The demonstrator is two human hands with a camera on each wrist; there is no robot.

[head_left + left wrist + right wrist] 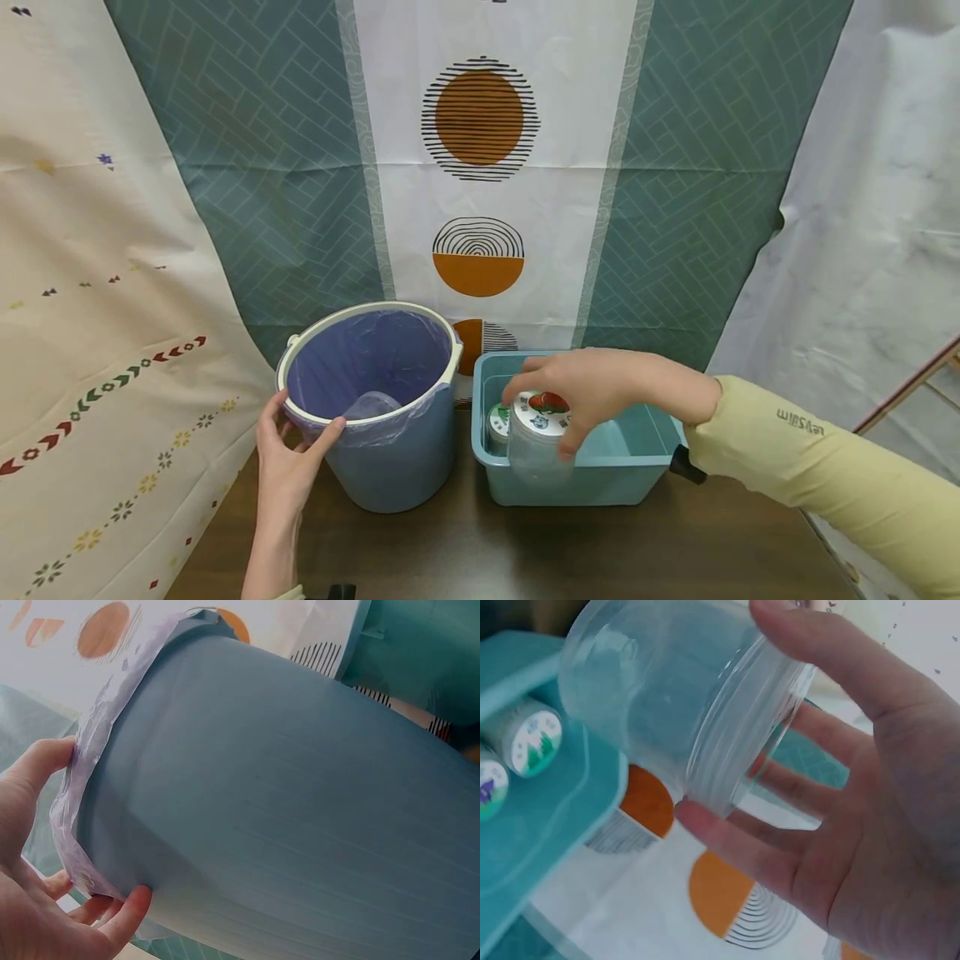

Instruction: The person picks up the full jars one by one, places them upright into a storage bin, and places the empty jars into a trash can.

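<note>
A blue trash bin (393, 475) with a cream rim and a translucent purple liner bag (94, 746) stands on the left. My left hand (288, 471) grips its rim at the near left, fingers spread along the edge and outside wall. Inside the bin lies a clear plastic container (372, 405), partly hidden by the rim. My right hand (600, 387) holds a clear plastic jar (656, 690) by its lid end. Red fruit is printed on the white lid (542, 414). The jar is upright, overlapping the near-left edge of the teal tub (585, 487) in the head view.
Smaller lidded jars (536, 739) sit at the left end of the tub, one with a green print, another with purple. Bin and tub stand side by side on a dark brown table (480, 554). Patterned cloths (480, 192) hang behind and on both sides.
</note>
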